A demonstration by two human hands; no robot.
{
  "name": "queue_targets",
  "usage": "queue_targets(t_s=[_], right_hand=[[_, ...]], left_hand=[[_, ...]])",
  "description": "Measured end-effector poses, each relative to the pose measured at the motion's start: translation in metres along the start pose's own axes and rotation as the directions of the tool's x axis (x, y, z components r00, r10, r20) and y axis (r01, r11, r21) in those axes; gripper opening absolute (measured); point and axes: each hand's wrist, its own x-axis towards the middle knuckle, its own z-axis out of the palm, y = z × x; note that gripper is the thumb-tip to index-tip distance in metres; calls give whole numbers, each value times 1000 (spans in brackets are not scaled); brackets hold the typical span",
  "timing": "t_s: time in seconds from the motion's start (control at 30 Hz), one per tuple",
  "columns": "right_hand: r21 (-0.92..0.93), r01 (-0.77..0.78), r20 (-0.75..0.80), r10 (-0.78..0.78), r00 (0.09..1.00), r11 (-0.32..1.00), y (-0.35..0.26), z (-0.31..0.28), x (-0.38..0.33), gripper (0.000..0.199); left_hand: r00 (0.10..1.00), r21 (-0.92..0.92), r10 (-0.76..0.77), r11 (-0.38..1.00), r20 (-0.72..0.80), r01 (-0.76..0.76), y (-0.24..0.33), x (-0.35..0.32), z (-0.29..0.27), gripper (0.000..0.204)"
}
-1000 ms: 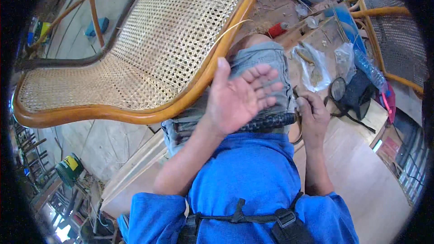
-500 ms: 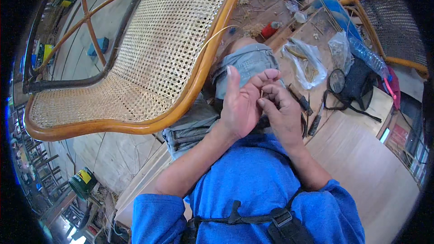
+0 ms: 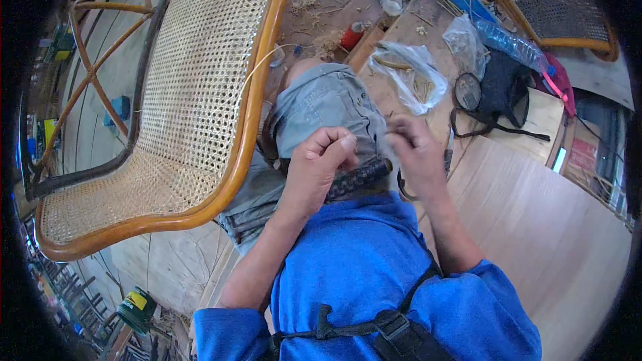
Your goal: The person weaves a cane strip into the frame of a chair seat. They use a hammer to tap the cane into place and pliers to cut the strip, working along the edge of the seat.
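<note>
Above lap, left hand [image 3: 319,160] fisted, right hand [image 3: 413,154] pinching

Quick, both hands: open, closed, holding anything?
Left hand: fingers curled shut above the grey-trousered lap; what it pinches cannot be told.
Right hand: fingers bent, loosely closed; nothing visibly held.

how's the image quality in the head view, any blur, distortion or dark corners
Head view: strong fisheye bend, so the cane chair rim curves and the corners go black; even daylight with soft shadows; the right hand is motion-smeared at the fingers, the left hand sharper; the clear plastic bag shows mild glare.
</note>
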Motion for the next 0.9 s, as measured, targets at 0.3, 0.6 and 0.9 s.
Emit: queue_targets(t_s=[0.3,0.6,0.9], right_hand=[[-720,32,26,-19,999,693,128,-17,-41,37],[-569,-76,315,303,899,819,104,-45,-20,38],[166,-260,115,243,963,951,98,-18,-40,46]], left_hand=[[993,-191,-117,974,13,118,-4,9,-7,10],[991,-226,-124,965,51,133,5,24,3,12],[993,-121,-89,988,83,98,-2,53,27,26]])
